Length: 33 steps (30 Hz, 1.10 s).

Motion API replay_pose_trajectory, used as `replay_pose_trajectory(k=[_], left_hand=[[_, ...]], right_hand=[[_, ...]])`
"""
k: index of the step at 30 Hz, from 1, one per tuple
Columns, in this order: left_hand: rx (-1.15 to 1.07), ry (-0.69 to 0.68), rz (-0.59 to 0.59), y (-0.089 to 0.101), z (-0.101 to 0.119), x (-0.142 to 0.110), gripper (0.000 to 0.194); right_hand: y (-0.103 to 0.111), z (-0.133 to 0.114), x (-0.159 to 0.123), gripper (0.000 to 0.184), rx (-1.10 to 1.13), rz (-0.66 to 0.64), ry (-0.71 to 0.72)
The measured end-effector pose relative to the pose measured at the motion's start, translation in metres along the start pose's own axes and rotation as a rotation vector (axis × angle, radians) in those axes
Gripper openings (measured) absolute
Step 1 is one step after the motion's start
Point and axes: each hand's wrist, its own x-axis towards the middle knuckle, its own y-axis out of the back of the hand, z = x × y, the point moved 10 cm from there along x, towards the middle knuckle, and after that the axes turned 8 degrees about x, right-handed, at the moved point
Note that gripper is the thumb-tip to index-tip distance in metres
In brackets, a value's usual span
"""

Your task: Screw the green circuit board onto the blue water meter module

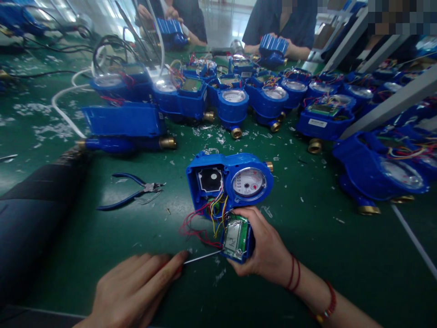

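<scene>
An open blue water meter (228,182) lies on the green mat in front of me, its dial facing up and coloured wires spilling from its left compartment. My right hand (266,248) is closed around a small blue module with a green circuit board and LCD (236,238), joined to the meter by those wires. My left hand (136,289) lies low at the near edge, fingers closed on a thin metal tool (202,257) whose tip points at the module.
Blue-handled cutters (131,191) lie left of the meter. Several more blue meters (232,102) with brass fittings crowd the far and right side. Other people's hands (273,45) work on meters at the back. A dark sleeve (30,214) lies at left. Plastic scraps litter the mat.
</scene>
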Motion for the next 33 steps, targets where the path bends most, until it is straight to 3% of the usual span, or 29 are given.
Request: replay_pose_trajectory(k=[6,9,15,21,33], left_hand=[[-0.289,0.099,-0.221,-0.01,-0.01,0.013,0.033],[-0.349,0.098,-0.278,-0.011,-0.012,0.019,0.03],[-0.367,0.115,-0.25,-0.013,-0.015,0.016,0.029],[-0.339,0.068,-0.139,-0.007,-0.008,0.013,0.032],[-0.255,0.034,-0.136,-0.009,-0.004,0.011,0.033]], right_hand=[[0.001,-0.002,0.0,0.07,0.014,0.009,0.014],[0.001,-0.001,0.0,0.07,0.012,0.006,0.008],[0.001,0.0,0.001,0.071,-0.003,0.009,0.008],[0.001,0.002,0.0,0.072,0.014,-0.004,-0.004],[0.002,0.001,0.0,0.072,0.039,-0.009,0.01]])
